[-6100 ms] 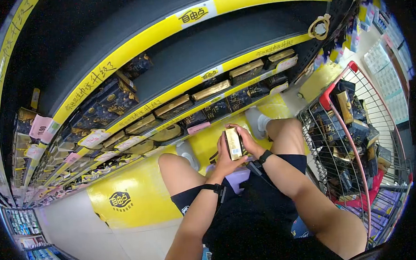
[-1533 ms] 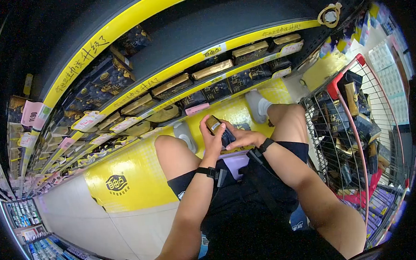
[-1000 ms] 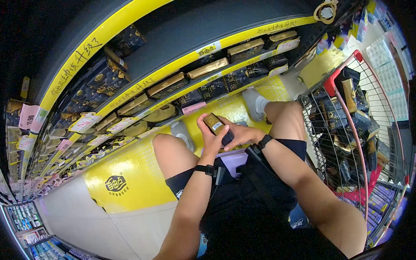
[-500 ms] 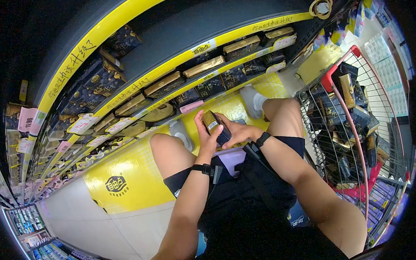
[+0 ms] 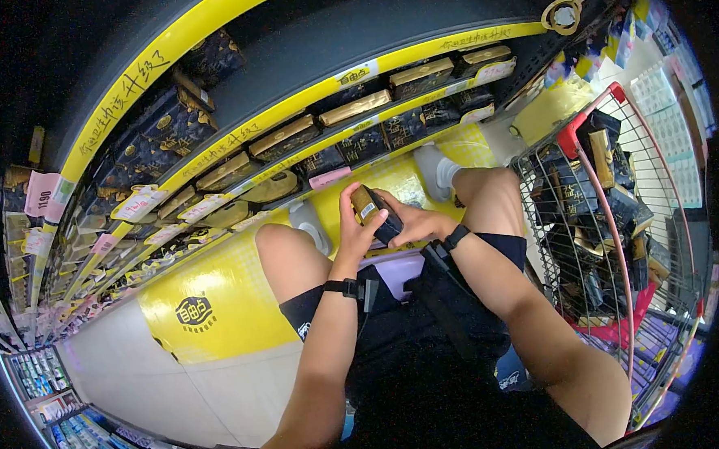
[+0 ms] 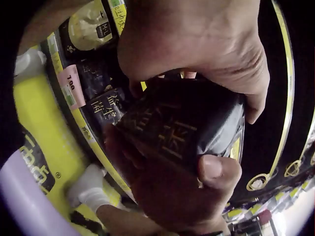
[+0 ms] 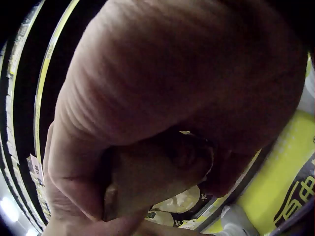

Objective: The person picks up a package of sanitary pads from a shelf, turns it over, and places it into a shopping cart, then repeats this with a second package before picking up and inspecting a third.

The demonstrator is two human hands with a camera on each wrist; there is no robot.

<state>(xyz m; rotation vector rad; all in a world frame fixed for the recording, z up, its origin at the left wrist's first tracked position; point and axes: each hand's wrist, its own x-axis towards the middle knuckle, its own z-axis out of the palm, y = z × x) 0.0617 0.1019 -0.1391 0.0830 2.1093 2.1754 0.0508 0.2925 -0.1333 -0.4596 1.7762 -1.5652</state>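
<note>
You are holding a dark, gold-faced pack (image 5: 364, 199) out in front of you between your knees, above the yellow floor covering (image 5: 235, 328), with its barcode label (image 5: 368, 212) facing up toward your head. Your left hand (image 5: 355, 231) is clamping it, the thumb lying across the gold face, and your right hand (image 5: 415, 221) is gripping the opposite side, so both are closed on the pack. In the left wrist view a dark side with gold lettering is showing and a thumb is pressing close to an edge; the right wrist view is too dim for placing each fingertip. To handle it well, you should be sharing the load evenly between the 2 hands and pressing with flat pads, since the glossy wrap looks likely to crease under a hard pinch. Your left thumb should also be leaving the barcode uncovered. Beyond your feet, gold-topped packs (image 5: 356, 109) are lining a low shelf, and to your right a red-handled cart (image 5: 568, 146) is carrying a loose heap of similar packs (image 5: 602, 161), well apart from your hands.
</note>
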